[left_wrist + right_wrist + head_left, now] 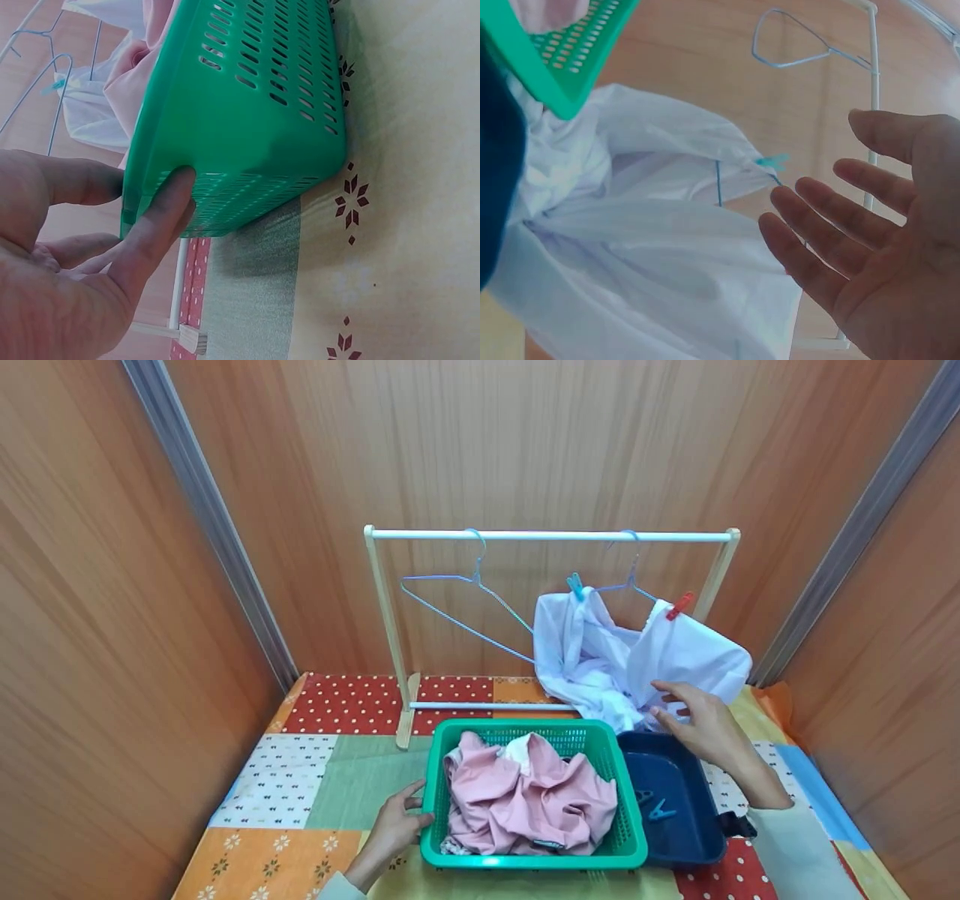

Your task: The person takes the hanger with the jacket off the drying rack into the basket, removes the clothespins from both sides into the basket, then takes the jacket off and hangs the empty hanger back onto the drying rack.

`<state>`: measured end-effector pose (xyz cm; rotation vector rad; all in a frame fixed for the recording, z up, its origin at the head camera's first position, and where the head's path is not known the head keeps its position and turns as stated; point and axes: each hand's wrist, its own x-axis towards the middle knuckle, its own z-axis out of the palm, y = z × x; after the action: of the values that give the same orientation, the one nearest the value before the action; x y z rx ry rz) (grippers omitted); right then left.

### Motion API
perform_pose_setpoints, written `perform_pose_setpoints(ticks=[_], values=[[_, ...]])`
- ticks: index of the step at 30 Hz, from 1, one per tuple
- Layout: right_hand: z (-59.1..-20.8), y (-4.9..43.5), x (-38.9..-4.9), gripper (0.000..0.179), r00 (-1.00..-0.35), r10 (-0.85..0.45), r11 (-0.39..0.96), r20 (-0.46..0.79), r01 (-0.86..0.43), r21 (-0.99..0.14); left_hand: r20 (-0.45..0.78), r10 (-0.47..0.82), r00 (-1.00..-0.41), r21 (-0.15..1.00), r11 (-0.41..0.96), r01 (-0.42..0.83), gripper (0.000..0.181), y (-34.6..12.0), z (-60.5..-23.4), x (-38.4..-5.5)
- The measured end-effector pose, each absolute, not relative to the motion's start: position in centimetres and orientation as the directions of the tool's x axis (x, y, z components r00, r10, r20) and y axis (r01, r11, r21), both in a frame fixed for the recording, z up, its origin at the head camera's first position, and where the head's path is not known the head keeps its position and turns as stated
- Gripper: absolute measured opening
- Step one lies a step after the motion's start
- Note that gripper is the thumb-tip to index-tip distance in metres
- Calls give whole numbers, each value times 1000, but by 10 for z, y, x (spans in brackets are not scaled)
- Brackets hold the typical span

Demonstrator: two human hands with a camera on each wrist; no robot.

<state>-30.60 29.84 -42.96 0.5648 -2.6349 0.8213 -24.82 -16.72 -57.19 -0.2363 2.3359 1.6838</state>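
Observation:
My left hand [397, 821] is at the left rim of a green plastic basket [534, 862]. In the left wrist view its thumb lies against the rim and a finger [161, 210] reaches the outer wall below, lightly gripping the edge. Pink cloth [536, 802] fills the basket, with some white cloth among it. My right hand [705, 727], fingers spread, is in front of a white garment [697, 656] and holds nothing. That garment hangs on a blue wire hanger [632, 574], with a teal clothespin [575, 586] and a red clothespin [679, 606] on it.
A rack with a white top bar [555, 536] stands behind the basket. A bare wire hanger [465, 617] hangs at its left. Beside the basket, a dark blue tray [686, 840] holds a blue clothespin [661, 811] and a dark one. Wood-grain panels enclose the patterned cloth.

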Motion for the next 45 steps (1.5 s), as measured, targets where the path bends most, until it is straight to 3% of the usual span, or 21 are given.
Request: perform_pose_setpoints(ticks=[13, 20, 24, 33, 45], values=[[-420, 320, -326, 30, -750, -79, 813, 657, -430, -393, -315, 9, -949, 902, 316, -296, 69, -169, -576, -248], [-420, 335, -346, 28, -689, 35, 816, 724, -398, -418, -318, 7, -948, 903, 305, -301, 68, -169, -578, -247], [-420, 344, -355, 30, -701, 73, 824, 709, -358, -439, -298, 19, -954, 913, 296, -279, 68, -168, -579, -245], [-416, 354, -373, 39, -798, 53, 865, 601, -264, -427, -290, 23, -957, 907, 325, -267, 67, -169, -578, -248], [-412, 354, -392, 31, -846, 50, 878, 531, -217, -427, -311, 32, -950, 911, 295, -288, 68, -170, -579, -248]])
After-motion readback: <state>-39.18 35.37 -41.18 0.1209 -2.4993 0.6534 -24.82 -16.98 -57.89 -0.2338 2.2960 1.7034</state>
